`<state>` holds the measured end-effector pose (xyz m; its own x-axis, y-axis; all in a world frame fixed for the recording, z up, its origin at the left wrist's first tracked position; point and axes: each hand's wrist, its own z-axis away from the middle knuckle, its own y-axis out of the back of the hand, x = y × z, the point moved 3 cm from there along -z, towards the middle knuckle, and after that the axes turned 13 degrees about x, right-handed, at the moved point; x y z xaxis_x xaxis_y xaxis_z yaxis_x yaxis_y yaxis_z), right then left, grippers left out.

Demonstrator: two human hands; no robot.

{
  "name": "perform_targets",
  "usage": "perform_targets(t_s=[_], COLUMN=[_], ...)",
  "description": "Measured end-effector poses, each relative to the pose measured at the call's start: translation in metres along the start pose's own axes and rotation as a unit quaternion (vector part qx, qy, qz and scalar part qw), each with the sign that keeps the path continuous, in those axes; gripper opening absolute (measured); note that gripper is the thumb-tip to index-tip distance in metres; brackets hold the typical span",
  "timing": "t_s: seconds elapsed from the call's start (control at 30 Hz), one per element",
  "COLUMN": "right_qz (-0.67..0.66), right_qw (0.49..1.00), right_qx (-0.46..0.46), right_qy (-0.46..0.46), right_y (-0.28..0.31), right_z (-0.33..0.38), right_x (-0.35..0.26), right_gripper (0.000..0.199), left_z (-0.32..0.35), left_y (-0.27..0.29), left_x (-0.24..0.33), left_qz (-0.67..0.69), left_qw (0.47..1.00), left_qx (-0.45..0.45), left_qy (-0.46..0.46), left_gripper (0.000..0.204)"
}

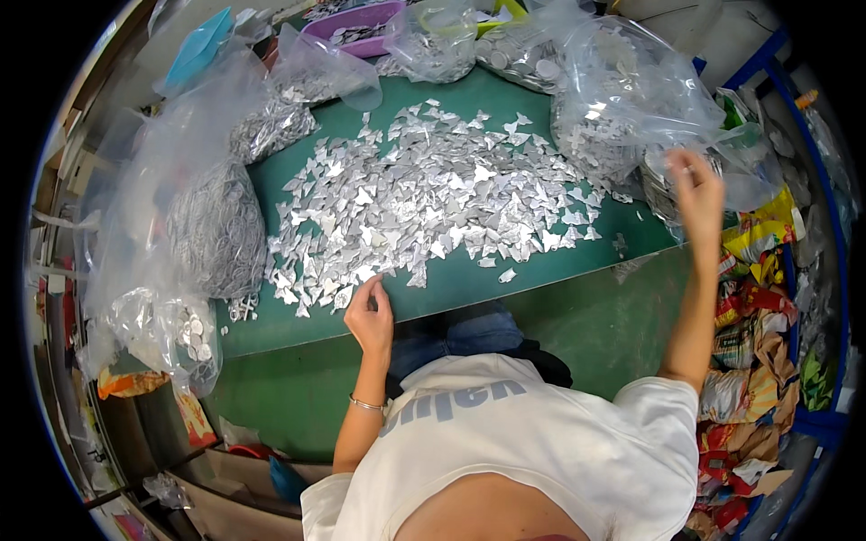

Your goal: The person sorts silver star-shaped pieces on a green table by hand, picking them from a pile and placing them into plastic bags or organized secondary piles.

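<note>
A broad heap of small flat silver metal pieces (pixel 424 198), many of them with pointed shapes, is spread across the green tabletop (pixel 559 269). At the heap's near edge, my left hand (pixel 370 316) has its fingers bent and pressed together beside the closest pieces. Whatever its fingertips may hold is too small to tell. My right hand (pixel 698 194) is raised at the right end of the table, in front of a clear bag of silver pieces (pixel 663 185). Its fingers are drawn together and slightly blurred; anything between them cannot be made out.
Clear bags crowd the table's rim: one of grey rings or loops (pixel 216 230) at left, a large bag (pixel 600 117) at back right. Behind stand a purple tray (pixel 356 27) and a blue tray (pixel 198 45). Colourful packaging (pixel 749 334) fills a blue-framed rack (pixel 816 419) at right.
</note>
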<state>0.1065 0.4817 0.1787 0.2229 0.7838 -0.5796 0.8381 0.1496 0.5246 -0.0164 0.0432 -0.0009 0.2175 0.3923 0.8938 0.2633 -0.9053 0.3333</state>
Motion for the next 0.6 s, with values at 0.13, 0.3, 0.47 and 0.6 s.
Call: perform_targets(t_s=[0.13,0.3,0.47,0.6], right_qz=[-0.392,-0.593,-0.555,-0.526], right_qw=[0.791,0.445,0.538,0.605], right_qx=[-0.269,-0.285,-0.255,-0.313], right_qy=[-0.385,-0.608,-0.581,-0.509], right_y=[-0.08,-0.146,-0.15,-0.154], right_z=[0.098,0.164,0.171,0.171], right_x=[-0.035,-0.057,-0.072,-0.08], right_gripper=[0.024,0.023,0.043,0.04], left_z=[-0.003,0.003,0.007,0.013], left_y=[-0.007,-0.022,-0.019,-0.019], left_x=[0.019,0.039,0.038,0.038], left_qz=[0.336,0.542,0.534,0.528], left_qw=[0.858,0.649,0.678,0.688], left_qx=[-0.131,-0.193,-0.225,-0.194], left_qy=[0.367,0.498,0.452,0.458], left_gripper=[0.033,0.053,0.054,0.047])
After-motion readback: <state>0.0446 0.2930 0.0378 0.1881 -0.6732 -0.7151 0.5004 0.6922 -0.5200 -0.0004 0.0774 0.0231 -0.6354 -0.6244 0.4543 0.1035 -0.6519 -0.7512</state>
